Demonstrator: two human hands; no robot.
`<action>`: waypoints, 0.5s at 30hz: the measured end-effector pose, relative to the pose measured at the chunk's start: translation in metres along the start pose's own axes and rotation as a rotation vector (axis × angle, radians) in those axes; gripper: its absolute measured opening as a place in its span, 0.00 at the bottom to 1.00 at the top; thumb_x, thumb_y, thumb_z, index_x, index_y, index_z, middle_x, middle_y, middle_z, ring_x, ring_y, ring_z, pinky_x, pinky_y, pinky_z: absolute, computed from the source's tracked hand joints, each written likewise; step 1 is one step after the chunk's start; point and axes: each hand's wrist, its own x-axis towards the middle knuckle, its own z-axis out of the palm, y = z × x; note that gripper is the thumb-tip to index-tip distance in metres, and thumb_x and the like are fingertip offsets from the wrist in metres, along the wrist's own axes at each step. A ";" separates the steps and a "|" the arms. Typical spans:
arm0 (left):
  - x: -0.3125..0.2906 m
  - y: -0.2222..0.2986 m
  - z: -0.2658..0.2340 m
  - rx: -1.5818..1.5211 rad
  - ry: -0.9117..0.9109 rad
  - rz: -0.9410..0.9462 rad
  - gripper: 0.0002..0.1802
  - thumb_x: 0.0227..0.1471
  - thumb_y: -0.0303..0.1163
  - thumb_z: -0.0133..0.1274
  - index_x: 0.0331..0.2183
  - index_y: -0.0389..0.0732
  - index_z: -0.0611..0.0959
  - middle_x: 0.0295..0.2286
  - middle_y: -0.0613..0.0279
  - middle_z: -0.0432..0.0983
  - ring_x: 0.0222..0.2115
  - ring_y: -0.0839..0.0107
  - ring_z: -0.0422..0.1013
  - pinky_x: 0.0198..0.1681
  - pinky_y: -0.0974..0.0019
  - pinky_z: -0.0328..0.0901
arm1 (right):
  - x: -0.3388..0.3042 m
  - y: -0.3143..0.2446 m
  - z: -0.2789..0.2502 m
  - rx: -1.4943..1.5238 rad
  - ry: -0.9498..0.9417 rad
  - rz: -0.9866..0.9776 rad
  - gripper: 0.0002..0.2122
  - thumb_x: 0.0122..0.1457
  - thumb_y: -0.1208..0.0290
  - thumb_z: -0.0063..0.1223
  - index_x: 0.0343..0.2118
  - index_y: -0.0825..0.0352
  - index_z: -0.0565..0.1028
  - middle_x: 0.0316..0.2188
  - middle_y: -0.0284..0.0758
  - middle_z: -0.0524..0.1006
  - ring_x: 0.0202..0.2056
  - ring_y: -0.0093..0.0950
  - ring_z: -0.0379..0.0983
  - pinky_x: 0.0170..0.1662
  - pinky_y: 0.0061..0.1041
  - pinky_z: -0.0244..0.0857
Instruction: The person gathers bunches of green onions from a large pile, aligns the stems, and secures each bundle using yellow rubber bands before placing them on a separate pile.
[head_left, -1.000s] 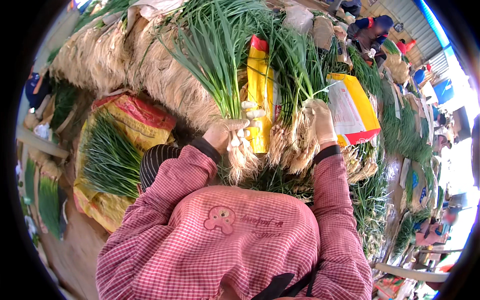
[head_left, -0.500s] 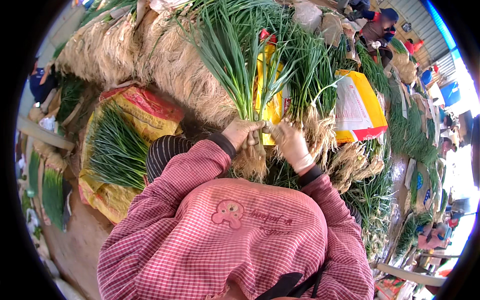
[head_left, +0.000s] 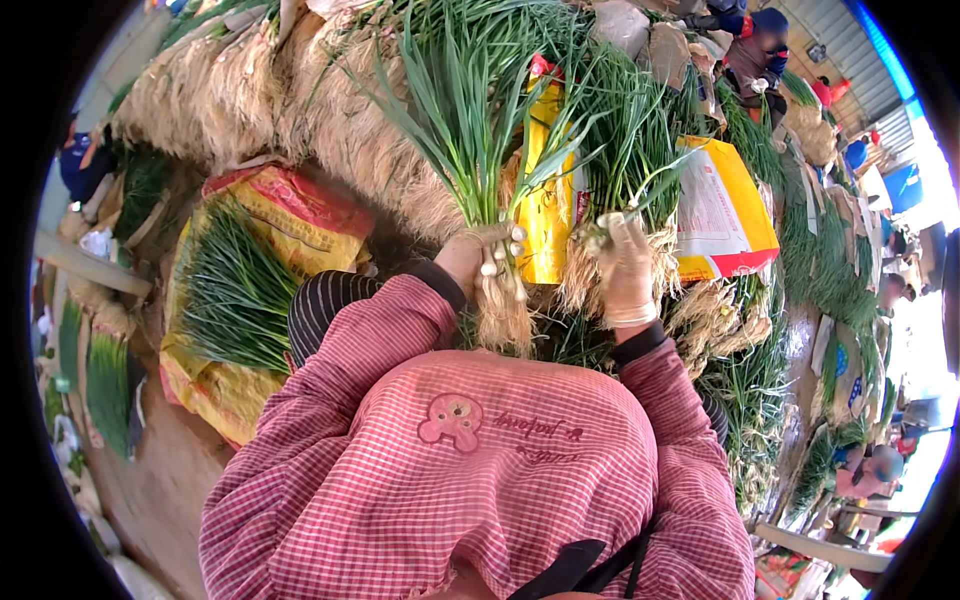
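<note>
Upright in front of me, my left hand (head_left: 472,254) is closed around a bunch of green garlic (head_left: 470,165). Its long flat leaves fan out upward, and white bulbs and pale stringy roots (head_left: 505,312) hang below my fingers. To the right, my gloved right hand (head_left: 626,262) has its fingers curled at the base of a second heap of green garlic (head_left: 628,130), pinching stalks near their bulbs. My fingers partly hide what they grip there. Between the two lots stands a yellow packet (head_left: 543,190).
A yellow and white bag (head_left: 722,210) lies right of the heap. Long rows of rooty bundles (head_left: 340,130) stretch across the far left. More greens lie on a yellow-red sack (head_left: 200,385) at left. Another person (head_left: 755,60) sits at the far right.
My right hand has moved right, from beside my left hand to the neighbouring heap. My left hand has shifted slightly left, still holding its bunch, whose bulbs now show more.
</note>
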 end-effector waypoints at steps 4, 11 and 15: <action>0.010 -0.002 -0.026 -0.134 -0.272 -0.081 0.12 0.59 0.40 0.49 0.34 0.40 0.78 0.23 0.66 0.74 0.18 0.77 0.71 0.15 0.76 0.66 | -0.010 0.032 -0.059 -1.374 -0.711 0.177 0.06 0.60 0.65 0.53 0.37 0.58 0.78 0.35 0.33 0.77 0.37 0.28 0.76 0.40 0.25 0.72; 0.002 -0.001 -0.016 -0.011 -0.254 -0.163 0.13 0.59 0.38 0.49 0.34 0.37 0.78 0.22 0.64 0.74 0.11 0.81 0.64 0.11 0.78 0.61 | 0.039 0.011 0.015 -0.621 -0.212 0.340 0.15 0.63 0.63 0.46 0.44 0.70 0.73 0.35 0.35 0.78 0.31 0.24 0.74 0.35 0.19 0.70; -0.001 0.001 -0.019 -0.167 -0.222 -0.142 0.15 0.58 0.36 0.47 0.38 0.32 0.77 0.22 0.63 0.74 0.10 0.81 0.64 0.11 0.78 0.61 | 0.065 0.021 0.001 -0.374 0.005 0.217 0.10 0.63 0.62 0.48 0.28 0.59 0.73 0.21 0.22 0.69 0.20 0.11 0.62 0.24 0.11 0.59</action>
